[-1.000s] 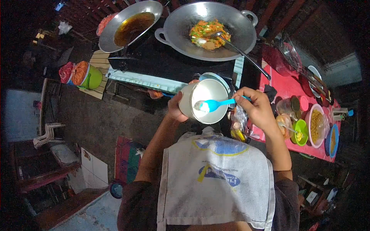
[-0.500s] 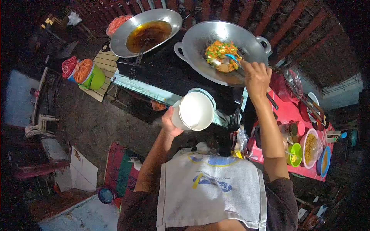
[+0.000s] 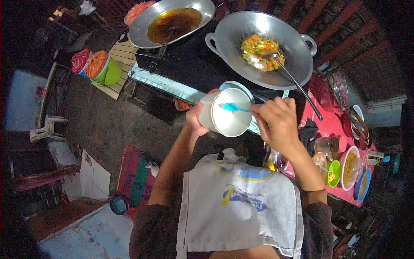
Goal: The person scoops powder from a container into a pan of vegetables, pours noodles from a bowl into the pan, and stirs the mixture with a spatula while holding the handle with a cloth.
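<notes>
My left hand (image 3: 196,118) grips a white tub (image 3: 208,114) from its side, its mouth tilted toward me. My right hand (image 3: 277,123) pinches the handle of a small blue spoon (image 3: 232,107), whose bowl is over the mouth of the tub. Behind the tub shows part of a round blue lid or rim (image 3: 237,85). Beyond my hands a large wok (image 3: 293,49) holds chopped orange and green vegetables (image 3: 254,45) with a white powdery patch on them. A long-handled metal ladle (image 3: 298,86) rests in the wok, its handle over the rim.
A second wok (image 3: 207,11) with brown oil stands at the back left. Right of me, a red-covered table (image 3: 317,116) bears a green bowl (image 3: 333,166), a pink basin (image 3: 346,183) and a blue bowl (image 3: 366,177). A lime-green bucket (image 3: 113,73) stands on a slatted bench at left.
My right hand has come back from over the vegetables to the tub, bringing the blue spoon. More white shows on the vegetables. The view has shifted slightly.
</notes>
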The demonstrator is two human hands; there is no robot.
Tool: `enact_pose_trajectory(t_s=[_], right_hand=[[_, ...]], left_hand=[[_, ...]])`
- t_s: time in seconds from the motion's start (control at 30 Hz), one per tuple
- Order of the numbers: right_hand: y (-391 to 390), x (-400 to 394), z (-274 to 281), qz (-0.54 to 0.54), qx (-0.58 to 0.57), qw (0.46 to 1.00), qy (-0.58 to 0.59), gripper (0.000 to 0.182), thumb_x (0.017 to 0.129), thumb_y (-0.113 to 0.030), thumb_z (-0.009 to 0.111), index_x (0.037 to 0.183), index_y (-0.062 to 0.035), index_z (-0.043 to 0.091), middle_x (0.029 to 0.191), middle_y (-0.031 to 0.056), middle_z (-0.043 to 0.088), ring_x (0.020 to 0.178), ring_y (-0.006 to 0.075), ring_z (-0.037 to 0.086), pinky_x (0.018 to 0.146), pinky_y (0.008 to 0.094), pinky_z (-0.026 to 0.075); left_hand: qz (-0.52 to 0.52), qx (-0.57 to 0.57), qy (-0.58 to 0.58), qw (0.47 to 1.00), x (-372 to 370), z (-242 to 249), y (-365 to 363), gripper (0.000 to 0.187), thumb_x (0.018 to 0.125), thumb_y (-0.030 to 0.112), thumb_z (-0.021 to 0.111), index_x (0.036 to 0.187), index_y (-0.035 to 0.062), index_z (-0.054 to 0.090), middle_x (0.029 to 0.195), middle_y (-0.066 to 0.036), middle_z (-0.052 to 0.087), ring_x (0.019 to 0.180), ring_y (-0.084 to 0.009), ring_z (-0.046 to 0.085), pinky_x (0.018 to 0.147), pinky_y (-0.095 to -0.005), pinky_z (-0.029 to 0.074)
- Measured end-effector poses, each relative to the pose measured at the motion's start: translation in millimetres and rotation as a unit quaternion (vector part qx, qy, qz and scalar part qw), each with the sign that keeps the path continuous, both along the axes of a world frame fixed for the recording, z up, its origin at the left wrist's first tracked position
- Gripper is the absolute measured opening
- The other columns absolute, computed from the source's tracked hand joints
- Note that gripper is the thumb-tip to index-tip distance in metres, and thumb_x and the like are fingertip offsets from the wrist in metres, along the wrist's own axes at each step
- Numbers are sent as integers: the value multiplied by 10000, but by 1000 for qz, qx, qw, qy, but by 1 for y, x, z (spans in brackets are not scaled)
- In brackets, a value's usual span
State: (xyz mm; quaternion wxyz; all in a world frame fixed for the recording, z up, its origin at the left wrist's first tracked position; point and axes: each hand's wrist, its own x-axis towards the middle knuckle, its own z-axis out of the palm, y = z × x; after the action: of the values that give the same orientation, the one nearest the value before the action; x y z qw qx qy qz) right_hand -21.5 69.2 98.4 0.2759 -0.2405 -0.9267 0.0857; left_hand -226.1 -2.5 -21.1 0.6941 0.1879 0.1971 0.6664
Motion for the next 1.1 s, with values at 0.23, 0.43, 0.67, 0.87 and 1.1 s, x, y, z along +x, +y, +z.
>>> enact_pose_trajectory(t_s=[0.23,0.43,0.67,0.87,1.1], right_hand=[[-7,-2,-19,7,10,1000,-10,138,663,-81,649,790,-95,597,650,35,519,661,209,486,657,354,337],[-10,-2,-22,16,-97,995,5,55,702,-75,627,749,-72,599,659,62,567,630,223,499,651,357,330],[-15,-5,-23,3,-168,986,10,22,711,-80,615,726,-66,606,654,74,589,613,238,525,649,350,335],[-9,-2,-26,-25,-254,967,17,61,744,-132,603,756,-77,627,646,84,594,560,235,520,656,333,336],[11,9,-32,-53,-456,883,93,108,803,-157,591,800,-61,640,715,53,627,600,112,513,677,258,366]], left_hand=[[4,-4,23,1000,4,3,-1,799,674,487,646,1285,70,341,1232,-124,446,1148,-278,441,971,-436,360],[12,-23,28,999,4,4,-5,780,693,475,619,1295,67,336,1255,-139,430,1167,-291,425,979,-441,345],[-8,-16,10,1000,2,0,-7,760,700,442,608,1298,69,325,1255,-144,430,1167,-297,425,983,-444,339],[11,-38,31,999,2,2,-8,774,690,457,614,1293,63,330,1257,-149,428,1168,-296,427,986,-447,334],[20,-34,25,999,-6,-12,-15,747,739,526,507,1292,48,353,1275,-141,423,1173,-296,428,979,-452,346]])
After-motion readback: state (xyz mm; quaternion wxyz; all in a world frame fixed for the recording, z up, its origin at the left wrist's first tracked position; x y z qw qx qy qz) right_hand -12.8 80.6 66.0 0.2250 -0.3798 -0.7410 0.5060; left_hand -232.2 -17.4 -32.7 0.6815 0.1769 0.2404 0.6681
